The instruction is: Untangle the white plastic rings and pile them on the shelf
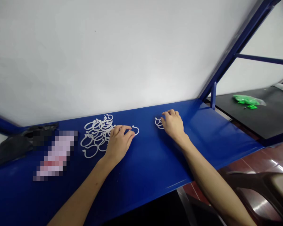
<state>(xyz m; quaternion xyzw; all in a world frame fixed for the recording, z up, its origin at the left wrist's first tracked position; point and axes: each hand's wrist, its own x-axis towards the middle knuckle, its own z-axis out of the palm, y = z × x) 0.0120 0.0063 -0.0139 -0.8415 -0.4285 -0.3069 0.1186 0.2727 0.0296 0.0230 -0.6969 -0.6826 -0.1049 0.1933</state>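
Note:
A loose pile of several white plastic rings (96, 133) lies on the blue shelf (155, 163). My left hand (119, 142) rests at the pile's right edge, fingers curled, pinching one white ring (135, 130) against the shelf. My right hand (173, 124) lies farther right, fingers bent down onto a small cluster of white rings (158, 123) at its fingertips.
A white wall rises behind the shelf. A dark cloth or bag (14, 146) and a blurred-out patch (55, 153) sit at the left. A blue frame post (235, 47) slants up at the right, past it a dark table (261, 119) with green plastic pieces (246, 100). A brown chair (261, 188) stands below right.

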